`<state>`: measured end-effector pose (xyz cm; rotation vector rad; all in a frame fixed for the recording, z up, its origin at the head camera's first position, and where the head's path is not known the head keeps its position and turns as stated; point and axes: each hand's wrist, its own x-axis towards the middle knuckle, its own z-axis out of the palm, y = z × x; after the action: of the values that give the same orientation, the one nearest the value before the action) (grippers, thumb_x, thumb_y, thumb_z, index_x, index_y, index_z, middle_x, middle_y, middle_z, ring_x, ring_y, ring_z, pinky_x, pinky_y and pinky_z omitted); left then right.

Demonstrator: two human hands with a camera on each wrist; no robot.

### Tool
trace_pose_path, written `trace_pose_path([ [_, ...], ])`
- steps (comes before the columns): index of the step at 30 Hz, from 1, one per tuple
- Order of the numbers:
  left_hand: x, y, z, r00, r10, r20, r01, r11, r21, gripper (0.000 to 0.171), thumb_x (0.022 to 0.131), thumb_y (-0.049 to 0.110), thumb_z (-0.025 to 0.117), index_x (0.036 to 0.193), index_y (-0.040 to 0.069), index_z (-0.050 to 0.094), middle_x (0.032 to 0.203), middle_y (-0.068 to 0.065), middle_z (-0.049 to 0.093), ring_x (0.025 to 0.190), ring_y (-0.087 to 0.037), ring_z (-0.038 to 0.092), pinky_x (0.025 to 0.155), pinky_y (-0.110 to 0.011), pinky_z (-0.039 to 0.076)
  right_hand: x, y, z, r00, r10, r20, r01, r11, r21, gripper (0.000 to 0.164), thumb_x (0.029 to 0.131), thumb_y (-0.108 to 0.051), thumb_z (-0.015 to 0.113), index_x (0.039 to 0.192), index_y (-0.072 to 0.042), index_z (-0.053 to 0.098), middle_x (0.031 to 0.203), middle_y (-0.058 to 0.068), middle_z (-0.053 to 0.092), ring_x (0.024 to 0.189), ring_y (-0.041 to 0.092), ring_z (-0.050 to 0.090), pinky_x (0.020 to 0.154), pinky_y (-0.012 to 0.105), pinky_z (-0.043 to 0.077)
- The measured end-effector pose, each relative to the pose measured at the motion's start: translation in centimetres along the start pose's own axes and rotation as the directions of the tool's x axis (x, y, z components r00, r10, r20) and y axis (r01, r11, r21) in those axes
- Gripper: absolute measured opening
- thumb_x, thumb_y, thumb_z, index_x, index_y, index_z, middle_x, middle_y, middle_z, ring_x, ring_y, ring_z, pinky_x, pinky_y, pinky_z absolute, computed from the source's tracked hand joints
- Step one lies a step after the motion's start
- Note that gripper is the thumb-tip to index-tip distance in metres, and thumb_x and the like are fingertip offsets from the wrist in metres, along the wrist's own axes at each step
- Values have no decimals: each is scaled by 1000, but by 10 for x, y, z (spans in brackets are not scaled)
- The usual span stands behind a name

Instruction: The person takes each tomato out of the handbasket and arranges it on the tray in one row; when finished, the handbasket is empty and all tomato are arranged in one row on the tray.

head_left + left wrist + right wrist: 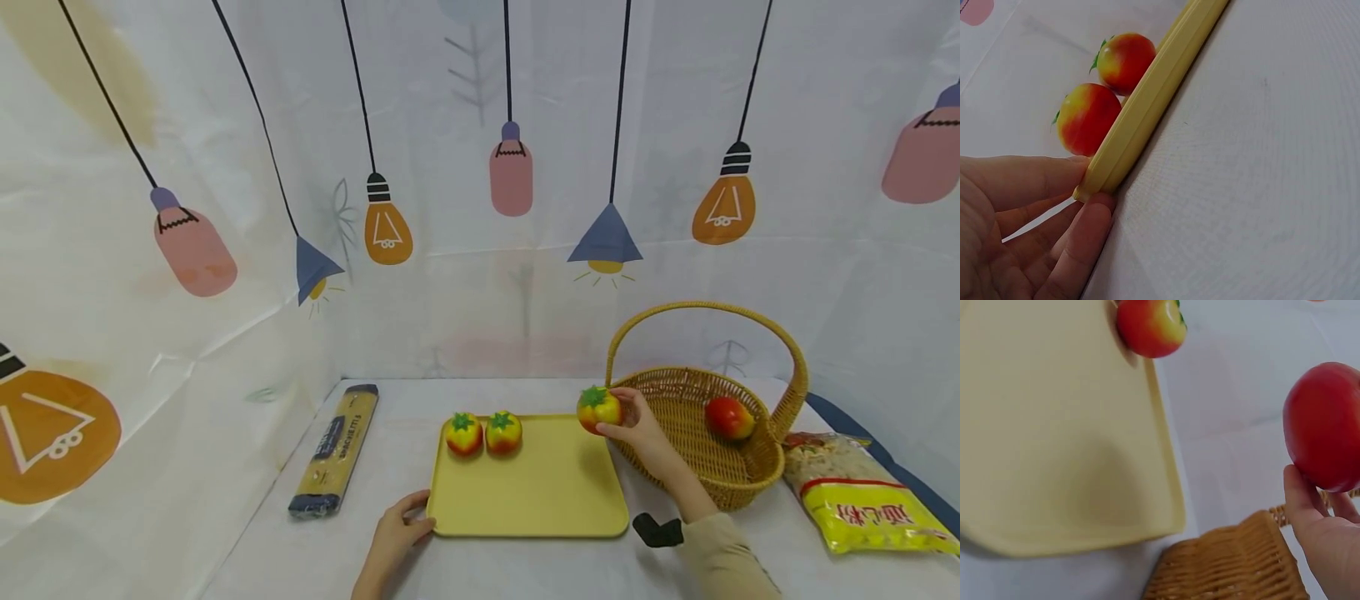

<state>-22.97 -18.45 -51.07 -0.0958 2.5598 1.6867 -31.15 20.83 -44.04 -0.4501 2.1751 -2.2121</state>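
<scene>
My right hand holds a red and yellow tomato with a green leafy top, raised over the far right corner of a yellow tray. In the right wrist view, the tomato's smooth red underside faces the camera above the fingertips. Two similar tomatoes, a left one and a right one, sit side by side at the tray's far left. My left hand pinches the tray's near left corner. The left wrist view shows the thumb at the rim and fingers below it.
A wicker basket with a tall handle stands right of the tray, with a red and yellow fruit inside. Far right lies a yellow-labelled food bag. A spaghetti pack lies left of the tray. A printed white curtain hangs behind.
</scene>
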Motion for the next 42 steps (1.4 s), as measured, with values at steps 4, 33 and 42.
trace_pose_path([
  [4, 0, 0, 0, 1000, 1, -1, -1, 1000, -10, 51, 77, 5, 68, 124, -8, 52, 118, -30, 53, 71, -12, 62, 61, -27, 54, 5, 4, 7, 999, 17, 42, -17, 1000, -9, 71, 83, -4, 65, 135, -1, 18, 137, 18, 22, 106, -3, 48, 84, 14, 46],
  [33, 3, -2, 2, 1000, -17, 6, 17, 1000, 17, 51, 78, 9, 67, 124, -8, 52, 122, -27, 53, 69, -12, 60, 62, -28, 53, 36, 60, 44, 992, 128, 10, -126, 982, -144, 77, 79, -7, 71, 141, -2, 25, 141, 26, 27, 119, 42, 39, 99, 51, 35],
  [42, 3, -3, 2, 1000, -18, -2, 18, 1000, 14, 49, 78, 8, 67, 123, -7, 53, 123, -26, 53, 69, -11, 59, 62, -27, 53, 41, 60, 49, 993, 117, 29, -108, 969, -220, 81, 73, -2, 75, 139, 1, 28, 137, 31, 33, 117, 44, 44, 95, 48, 43],
])
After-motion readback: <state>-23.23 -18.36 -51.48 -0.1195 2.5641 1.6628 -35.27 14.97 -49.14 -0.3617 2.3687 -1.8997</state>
